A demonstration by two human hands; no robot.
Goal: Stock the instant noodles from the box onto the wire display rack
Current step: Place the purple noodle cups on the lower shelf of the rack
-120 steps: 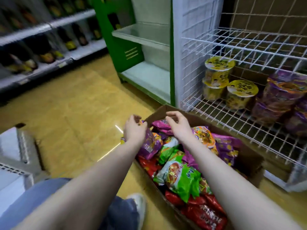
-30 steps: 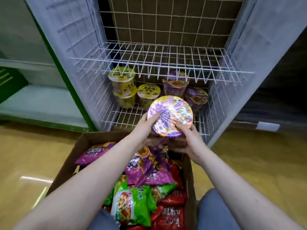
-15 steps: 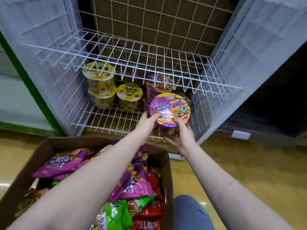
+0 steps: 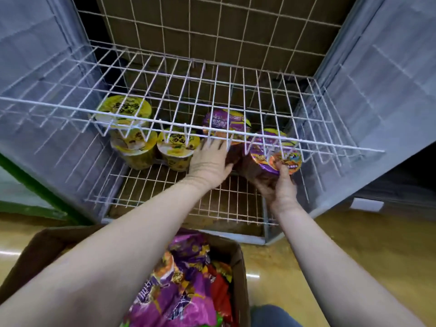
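Observation:
A purple noodle bowl (image 4: 274, 159) sits low at the right of the white wire rack's bottom shelf (image 4: 151, 192). My right hand (image 4: 280, 187) grips it from the front, thumb on its lid. My left hand (image 4: 208, 161) reaches in beside it, flat against another purple bowl (image 4: 224, 120) behind; its fingertips are hidden by the upper wire shelf (image 4: 188, 102). Three yellow noodle cups (image 4: 175, 147) stand at the left, one stacked on another. The cardboard box (image 4: 240, 260) below holds purple, red and green noodle packets (image 4: 174, 291).
Grey fabric side panels (image 4: 377, 90) close the rack on both sides. A green shelf unit edge (image 4: 47, 197) stands at the left. The floor (image 4: 354, 244) is glossy yellow. My knee (image 4: 271, 315) shows by the box.
Both hands have carried the purple bowl forward from above the box, under the upper shelf, down to the bottom shelf's right side. My left hand has come off it and lies on the bowl behind.

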